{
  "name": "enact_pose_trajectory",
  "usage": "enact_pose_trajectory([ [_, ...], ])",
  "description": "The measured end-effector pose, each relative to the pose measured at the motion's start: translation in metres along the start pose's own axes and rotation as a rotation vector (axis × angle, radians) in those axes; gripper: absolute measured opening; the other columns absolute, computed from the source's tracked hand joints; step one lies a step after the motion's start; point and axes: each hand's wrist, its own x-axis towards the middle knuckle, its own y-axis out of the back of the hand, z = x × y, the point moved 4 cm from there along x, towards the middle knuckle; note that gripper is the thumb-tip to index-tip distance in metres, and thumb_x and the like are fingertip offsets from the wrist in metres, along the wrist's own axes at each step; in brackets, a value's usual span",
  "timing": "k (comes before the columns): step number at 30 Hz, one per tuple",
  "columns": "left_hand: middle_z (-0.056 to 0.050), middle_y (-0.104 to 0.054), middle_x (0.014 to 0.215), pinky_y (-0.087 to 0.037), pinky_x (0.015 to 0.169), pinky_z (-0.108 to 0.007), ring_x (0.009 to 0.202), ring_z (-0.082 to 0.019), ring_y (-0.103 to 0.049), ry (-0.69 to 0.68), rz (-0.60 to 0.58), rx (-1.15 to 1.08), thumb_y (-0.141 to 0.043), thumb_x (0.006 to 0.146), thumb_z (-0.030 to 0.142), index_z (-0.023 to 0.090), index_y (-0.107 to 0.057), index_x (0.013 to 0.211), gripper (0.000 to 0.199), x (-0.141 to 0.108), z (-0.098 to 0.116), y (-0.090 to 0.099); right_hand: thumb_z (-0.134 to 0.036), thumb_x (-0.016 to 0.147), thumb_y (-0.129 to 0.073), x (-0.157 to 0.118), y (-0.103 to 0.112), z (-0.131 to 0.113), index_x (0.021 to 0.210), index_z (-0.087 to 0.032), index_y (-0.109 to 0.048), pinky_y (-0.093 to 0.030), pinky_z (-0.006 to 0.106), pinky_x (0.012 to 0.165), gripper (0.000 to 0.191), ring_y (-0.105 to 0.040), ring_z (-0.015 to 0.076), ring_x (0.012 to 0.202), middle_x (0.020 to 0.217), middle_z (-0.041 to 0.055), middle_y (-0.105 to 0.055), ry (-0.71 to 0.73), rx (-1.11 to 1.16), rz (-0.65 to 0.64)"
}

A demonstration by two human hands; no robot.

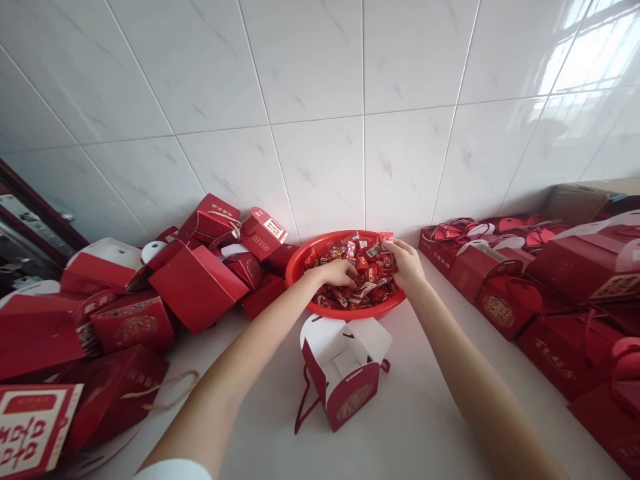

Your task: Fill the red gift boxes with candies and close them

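A red plastic basket (295, 263) full of small wrapped candies (370, 275) stands against the wall. My left hand (339, 272) is in the basket, its fingers curled down and closed among the candies; what they grip is hidden. Over the basket's right side, my right hand (407, 264) pinches a red-wrapped candy (386, 237) between thumb and fingers. In front of the basket stands an open red gift box (354, 403) with a white inside and dark red cord handles. Its top flaps are spread, and a pale piece shows at its bottom.
Red gift boxes (197, 283) lie piled at the left, some tipped over. More red boxes (500, 303) stand in rows along the right. Behind them is a brown carton (575, 203). A white tiled wall (320, 167) bounds the white tabletop (280, 427) at the back.
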Motion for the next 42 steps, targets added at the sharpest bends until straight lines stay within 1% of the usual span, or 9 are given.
enact_pose_trajectory([
  [3, 0.001, -0.070, 0.070, -0.044, 0.066, -0.026, 0.071, -0.018, -0.062, 0.008, 0.007, -0.057, -0.068, 0.065, 0.024, 0.019, -0.072, 0.068, 0.007, 0.002, -0.001, 0.002, -0.020, 0.065, -0.074, 0.000, 0.000, 0.000, 0.069, -0.018, -0.066, -0.050, 0.024, 0.043, 0.010, -0.058, 0.0130, 0.047, 0.059, -0.0008, -0.067, 0.001, 0.011, 0.001],
  [8, -0.002, -0.071, 0.072, -0.047, 0.069, -0.026, 0.073, -0.018, -0.061, 0.023, 0.163, -0.126, -0.052, 0.075, 0.026, 0.017, -0.068, 0.062, 0.022, 0.005, -0.009, 0.012, -0.020, 0.063, -0.075, 0.002, 0.000, -0.001, 0.070, -0.019, -0.066, -0.050, 0.023, 0.043, 0.012, -0.058, 0.0126, 0.048, 0.060, -0.0011, -0.067, 0.000, 0.029, 0.004],
  [14, 0.000, -0.062, 0.056, -0.043, 0.058, -0.026, 0.058, -0.016, -0.056, 0.079, 0.196, -0.055, -0.061, 0.073, 0.028, 0.017, -0.073, 0.065, 0.018, 0.008, -0.022, 0.014, -0.021, 0.064, -0.076, 0.003, 0.001, -0.001, 0.070, -0.019, -0.066, -0.051, 0.024, 0.046, 0.012, -0.061, 0.0140, 0.053, 0.063, -0.0002, -0.069, 0.002, 0.034, -0.010],
  [19, -0.001, -0.075, 0.076, -0.050, 0.069, -0.024, 0.074, -0.018, -0.068, 0.042, 0.158, 0.027, -0.065, 0.071, 0.016, 0.019, -0.078, 0.073, 0.013, 0.007, -0.021, 0.009, -0.023, 0.064, -0.077, 0.004, 0.002, 0.001, 0.071, -0.019, -0.067, -0.049, 0.025, 0.043, 0.013, -0.056, 0.0128, 0.046, 0.061, -0.0010, -0.068, 0.007, 0.026, -0.019],
  [24, 0.001, -0.078, 0.103, -0.051, 0.091, -0.025, 0.101, -0.020, -0.070, -0.025, 0.133, 0.122, -0.060, 0.072, 0.006, 0.024, -0.080, 0.094, 0.034, 0.009, -0.013, 0.002, -0.023, 0.064, -0.075, 0.004, 0.002, 0.001, 0.070, -0.019, -0.066, -0.050, 0.025, 0.044, 0.012, -0.057, 0.0126, 0.046, 0.059, -0.0014, -0.067, 0.015, 0.029, -0.020],
  [28, 0.000, -0.077, 0.108, -0.048, 0.098, -0.028, 0.108, -0.021, -0.067, -0.052, 0.086, 0.198, -0.057, 0.076, 0.006, 0.024, -0.077, 0.101, 0.037, 0.012, -0.007, -0.008, -0.025, 0.064, -0.077, 0.004, 0.001, 0.001, 0.071, -0.018, -0.066, -0.048, 0.025, 0.043, 0.015, -0.056, 0.0128, 0.046, 0.059, -0.0011, -0.067, 0.024, 0.024, -0.032],
  [32, -0.006, -0.075, 0.109, -0.049, 0.090, -0.033, 0.103, -0.027, -0.068, -0.042, 0.048, 0.243, -0.061, 0.076, 0.011, 0.021, -0.071, 0.107, 0.034, 0.015, -0.001, -0.013, -0.028, 0.061, -0.081, 0.003, 0.001, 0.000, 0.070, -0.019, -0.065, -0.047, 0.024, 0.044, 0.020, -0.056, 0.0120, 0.046, 0.058, -0.0019, -0.065, 0.039, 0.017, -0.043],
  [37, -0.005, -0.071, 0.087, -0.048, 0.076, -0.031, 0.086, -0.026, -0.067, -0.052, 0.056, 0.204, -0.069, 0.071, 0.018, 0.019, -0.068, 0.086, 0.015, 0.018, 0.009, -0.016, -0.028, 0.059, -0.080, 0.003, 0.002, 0.000, 0.067, -0.020, -0.064, -0.045, 0.024, 0.043, 0.020, -0.052, 0.0108, 0.044, 0.055, -0.0030, -0.064, 0.042, 0.017, -0.039],
  [42, 0.000, -0.065, 0.066, -0.045, 0.064, -0.029, 0.069, -0.022, -0.064, -0.036, 0.079, 0.075, -0.077, 0.064, 0.020, 0.018, -0.066, 0.071, 0.014, 0.017, 0.009, -0.015, -0.028, 0.059, -0.080, 0.004, 0.002, 0.000, 0.068, -0.020, -0.065, -0.047, 0.025, 0.046, 0.019, -0.057, 0.0129, 0.048, 0.058, -0.0025, -0.065, 0.040, 0.024, -0.030],
])
